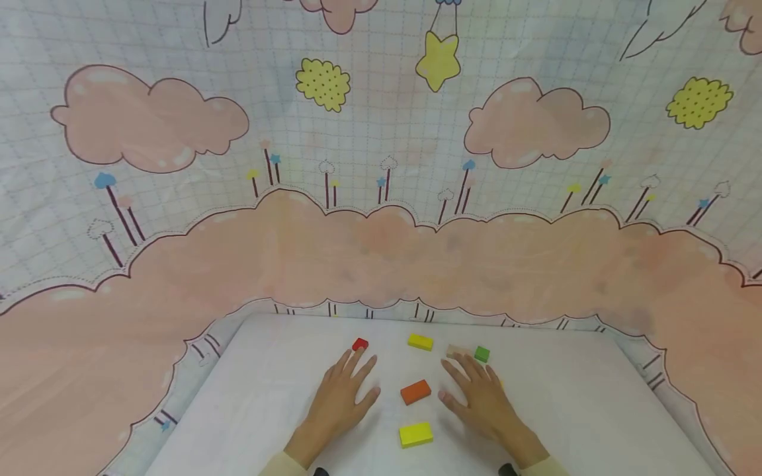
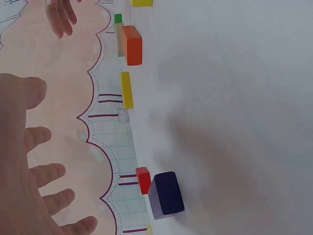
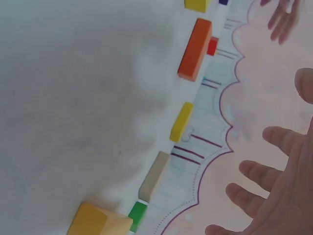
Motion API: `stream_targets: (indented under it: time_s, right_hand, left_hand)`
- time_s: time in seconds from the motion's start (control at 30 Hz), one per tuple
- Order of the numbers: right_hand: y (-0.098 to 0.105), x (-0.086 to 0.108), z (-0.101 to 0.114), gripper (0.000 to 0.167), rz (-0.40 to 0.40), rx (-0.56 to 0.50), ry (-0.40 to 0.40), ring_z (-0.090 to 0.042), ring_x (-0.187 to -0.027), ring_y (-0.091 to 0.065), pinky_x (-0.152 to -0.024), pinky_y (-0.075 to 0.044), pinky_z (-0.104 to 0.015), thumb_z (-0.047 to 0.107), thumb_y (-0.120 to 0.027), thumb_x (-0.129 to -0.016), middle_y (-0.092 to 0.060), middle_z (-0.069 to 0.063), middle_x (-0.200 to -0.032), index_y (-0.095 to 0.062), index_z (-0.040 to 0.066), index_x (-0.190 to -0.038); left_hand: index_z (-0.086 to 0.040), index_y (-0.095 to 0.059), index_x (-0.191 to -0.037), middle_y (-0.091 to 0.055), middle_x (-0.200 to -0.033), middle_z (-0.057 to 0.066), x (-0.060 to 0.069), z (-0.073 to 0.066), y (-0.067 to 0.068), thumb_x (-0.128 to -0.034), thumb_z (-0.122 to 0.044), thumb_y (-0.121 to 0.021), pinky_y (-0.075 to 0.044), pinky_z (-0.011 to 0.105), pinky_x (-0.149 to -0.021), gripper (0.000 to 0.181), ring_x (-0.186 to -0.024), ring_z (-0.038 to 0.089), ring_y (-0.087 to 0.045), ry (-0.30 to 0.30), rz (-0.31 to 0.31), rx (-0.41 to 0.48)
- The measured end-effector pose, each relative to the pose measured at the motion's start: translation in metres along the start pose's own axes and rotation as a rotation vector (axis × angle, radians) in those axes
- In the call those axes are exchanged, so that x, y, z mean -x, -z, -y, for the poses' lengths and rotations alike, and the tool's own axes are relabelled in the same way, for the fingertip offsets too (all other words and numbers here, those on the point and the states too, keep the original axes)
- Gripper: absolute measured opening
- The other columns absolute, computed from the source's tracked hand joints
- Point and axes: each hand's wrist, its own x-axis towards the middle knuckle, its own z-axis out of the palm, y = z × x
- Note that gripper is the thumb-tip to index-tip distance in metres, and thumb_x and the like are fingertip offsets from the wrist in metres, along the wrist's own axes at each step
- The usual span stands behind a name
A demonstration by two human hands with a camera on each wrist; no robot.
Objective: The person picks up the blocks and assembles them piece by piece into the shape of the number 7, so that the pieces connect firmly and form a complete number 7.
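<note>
Fingers spread, my left hand [image 1: 336, 400] [image 2: 22, 161] hovers over the white table, nearest a red block [image 1: 360, 344] [image 2: 143, 180]. A dark blue block [image 2: 168, 196] beneath it is hidden in the head view. My right hand [image 1: 487, 404] [image 3: 279, 186], also spread and holding nothing, partly covers a beige block [image 1: 454, 350] [image 3: 154, 176]; a green block [image 1: 482, 354] [image 3: 138, 216] and a yellow-orange block [image 3: 90, 220] lie near. Between the hands lies an orange block [image 1: 415, 392] [image 2: 132, 45] [image 3: 195, 49], with one yellow block [image 1: 416, 435] in front and another [image 1: 420, 342] behind.
The white table [image 1: 238, 383] carries the scattered blocks. Behind it and along both sides hangs a cloth [image 1: 381, 258] printed with clouds and stars, which meets the table's back edge.
</note>
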Motion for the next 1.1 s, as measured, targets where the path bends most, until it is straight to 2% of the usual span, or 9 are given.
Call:
stream_targets:
  time_s: [0.23, 0.47, 0.83, 1.1]
  right_hand:
    - [-0.003, 0.003, 0.003, 0.06, -0.004, -0.037, 0.03, -0.035, -0.141, -0.038, -0.111, -0.028, -0.068, 0.049, -0.058, -0.095, -0.039, -0.009, -0.156, -0.046, 0.022, -0.147]
    - [-0.008, 0.006, 0.008, 0.06, 0.059, -0.079, -0.012, -0.033, -0.143, -0.036, -0.114, -0.025, -0.066, 0.052, -0.054, -0.096, -0.038, -0.008, -0.156, -0.043, 0.025, -0.149]
    - [-0.013, 0.008, 0.014, 0.061, 0.108, -0.147, -0.022, -0.035, -0.141, -0.038, -0.114, -0.028, -0.063, 0.053, -0.052, -0.096, -0.039, -0.006, -0.156, -0.042, 0.025, -0.149]
    - [-0.016, 0.01, 0.019, 0.059, 0.153, -0.228, -0.041, -0.034, -0.142, -0.037, -0.112, -0.03, -0.065, 0.053, -0.052, -0.097, -0.04, -0.005, -0.156, -0.043, 0.025, -0.148]
  left_hand:
    - [-0.025, -0.044, -0.148, -0.036, -0.158, 0.006, 0.009, 0.007, -0.003, -0.0945, -0.048, -0.058, -0.036, 0.058, -0.112, 0.06, -0.146, 0.034, -0.032, 0.061, -0.009, 0.035]
    - [-0.024, -0.046, -0.147, -0.037, -0.158, 0.006, 0.017, 0.017, -0.003, -0.0936, -0.046, -0.06, -0.036, 0.06, -0.111, 0.059, -0.146, 0.036, -0.032, 0.109, -0.015, 0.107]
    - [-0.018, -0.048, -0.145, -0.043, -0.153, 0.012, 0.023, 0.032, -0.009, -0.091, -0.04, -0.067, -0.04, 0.061, -0.107, 0.062, -0.14, 0.038, -0.041, 0.124, -0.051, 0.153]
    - [-0.016, -0.048, -0.145, -0.044, -0.151, 0.014, 0.026, 0.033, -0.01, -0.0891, -0.037, -0.069, -0.04, 0.059, -0.108, 0.063, -0.139, 0.038, -0.042, 0.222, -0.02, 0.197]
